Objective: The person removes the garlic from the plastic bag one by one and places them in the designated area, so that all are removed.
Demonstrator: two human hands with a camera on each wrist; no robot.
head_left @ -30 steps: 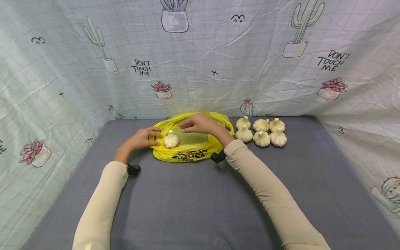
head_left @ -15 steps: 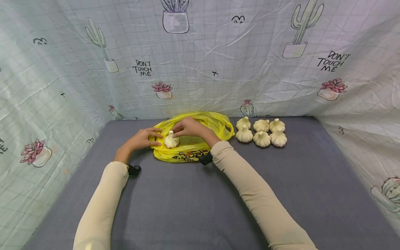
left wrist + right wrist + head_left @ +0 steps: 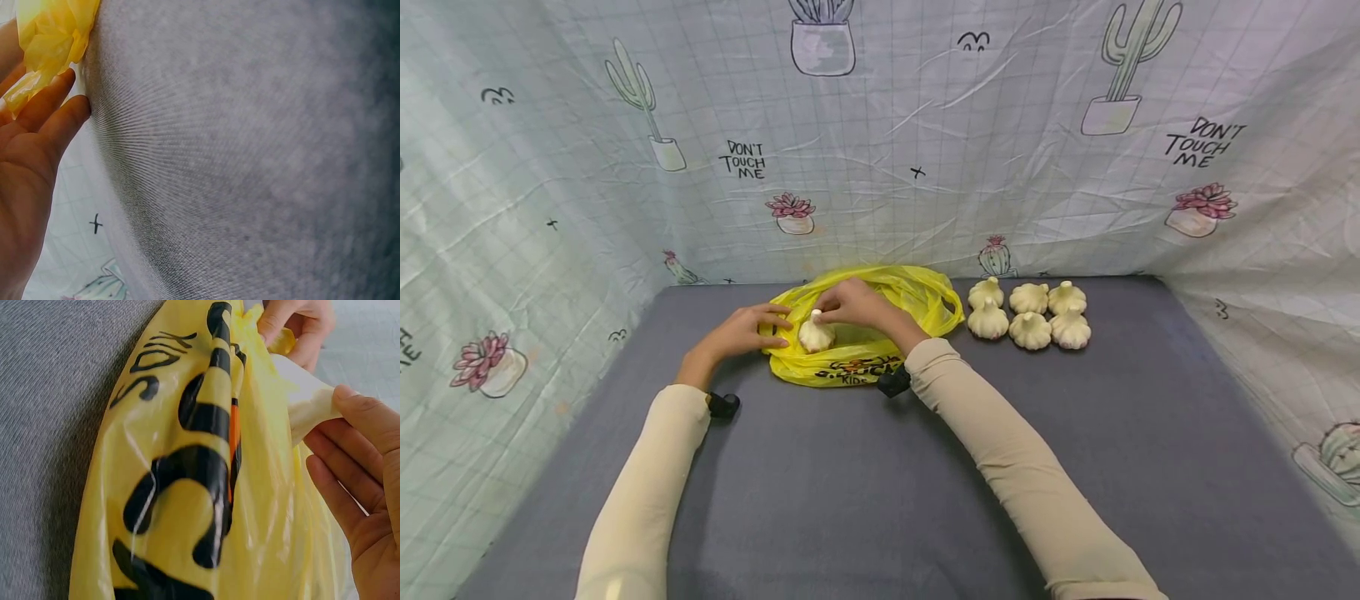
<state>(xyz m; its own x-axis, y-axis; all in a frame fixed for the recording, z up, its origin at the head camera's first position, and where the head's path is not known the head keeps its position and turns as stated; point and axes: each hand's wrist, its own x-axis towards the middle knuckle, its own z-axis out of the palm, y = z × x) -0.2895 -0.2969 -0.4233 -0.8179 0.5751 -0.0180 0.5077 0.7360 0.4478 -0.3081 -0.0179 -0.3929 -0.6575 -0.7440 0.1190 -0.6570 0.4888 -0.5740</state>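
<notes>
A yellow plastic bag [image 3: 797, 372] with black lettering lies with its mouth spread wide in the head view. My left hand [image 3: 737, 332] grips the bag's left rim; yellow film passes between thumb and fingers in the left wrist view. Just inside that rim, a pale garlic bulb [image 3: 817, 336] stands stem up. My right hand [image 3: 861, 302] reaches over the mouth from the right and pinches the bulb's stem. In the right wrist view, thumb and fingertips meet on the garlic's tapered stem [image 3: 322, 405], while the bag's side hides the bulb's lower part.
Several more garlic bulbs [image 3: 1030, 331] stand in two rows on the grey tabletop [image 3: 820, 483], right of the bag. A printed cactus curtain [image 3: 880, 125] rises behind the table and along both sides.
My right hand has moved left and down from above the bag's mouth and taken the garlic's stem. The bulb has shifted slightly right. My left hand stays on the rim.
</notes>
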